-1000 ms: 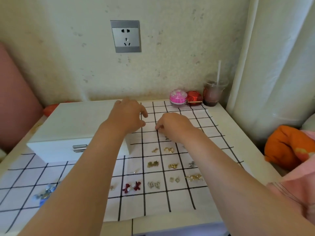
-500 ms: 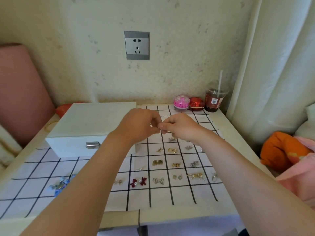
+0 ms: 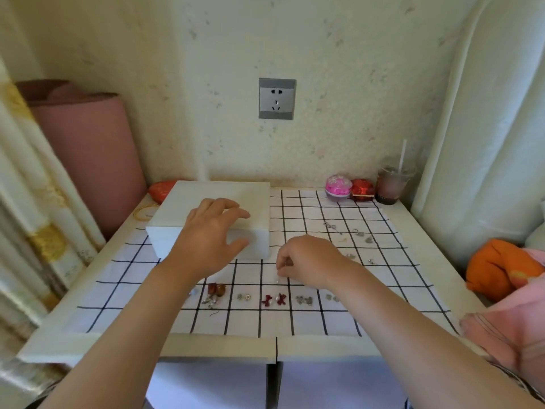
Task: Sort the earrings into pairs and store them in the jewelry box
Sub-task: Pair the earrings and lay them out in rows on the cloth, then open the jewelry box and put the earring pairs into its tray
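A closed white jewelry box (image 3: 218, 202) sits at the back left of the gridded cloth (image 3: 383, 290). My left hand (image 3: 211, 240) hovers over the box's front edge with fingers spread and holds nothing. My right hand (image 3: 306, 261) pinches a small earring (image 3: 278, 279) just above the cloth, right of the box. Along the front row lie pairs: brown bead earrings (image 3: 216, 289), small studs (image 3: 244, 296), red bow earrings (image 3: 274, 299) and silver earrings (image 3: 305, 301). Loose silver earrings (image 3: 358, 232) lie at the back right.
At the back right stand a pink round case (image 3: 338, 187), a red case (image 3: 362, 190) and a plastic cup with a straw (image 3: 392, 184). A gold bangle (image 3: 144, 211) and a red thing (image 3: 162, 190) lie left of the box. Orange cloth (image 3: 498, 268) lies off the table's right edge.
My hands have parted: the left moved left over the box, the right came down toward the cloth with the small earring. The view has tilted and shifted.
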Demonstrator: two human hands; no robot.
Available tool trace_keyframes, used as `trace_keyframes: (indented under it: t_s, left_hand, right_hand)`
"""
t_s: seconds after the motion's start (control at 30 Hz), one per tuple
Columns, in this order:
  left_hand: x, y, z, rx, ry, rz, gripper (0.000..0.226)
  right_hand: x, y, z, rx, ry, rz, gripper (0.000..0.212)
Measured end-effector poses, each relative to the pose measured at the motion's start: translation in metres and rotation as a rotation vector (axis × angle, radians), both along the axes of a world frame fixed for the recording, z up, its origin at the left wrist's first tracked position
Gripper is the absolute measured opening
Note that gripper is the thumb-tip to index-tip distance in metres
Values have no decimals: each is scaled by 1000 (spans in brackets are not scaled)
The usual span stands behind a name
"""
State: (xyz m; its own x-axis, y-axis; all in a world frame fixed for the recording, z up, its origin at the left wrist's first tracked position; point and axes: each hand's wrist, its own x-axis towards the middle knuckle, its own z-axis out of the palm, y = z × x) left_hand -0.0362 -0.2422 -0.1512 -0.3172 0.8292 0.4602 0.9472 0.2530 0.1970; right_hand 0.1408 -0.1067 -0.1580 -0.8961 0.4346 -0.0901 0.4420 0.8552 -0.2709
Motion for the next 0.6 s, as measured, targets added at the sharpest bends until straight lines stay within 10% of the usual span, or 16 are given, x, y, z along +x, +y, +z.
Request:
trace_keyframes:
  t_s: [0.27,0.6]
  left_hand:
    - [-17,-13,-3,-15,-61,74,37]
    - [-9,-24,17,-23,-282,552,24]
  right_hand:
    - [-4,-4,11,13,-83,-3,17]
    - [-41,-17,30,301,460,-49,18]
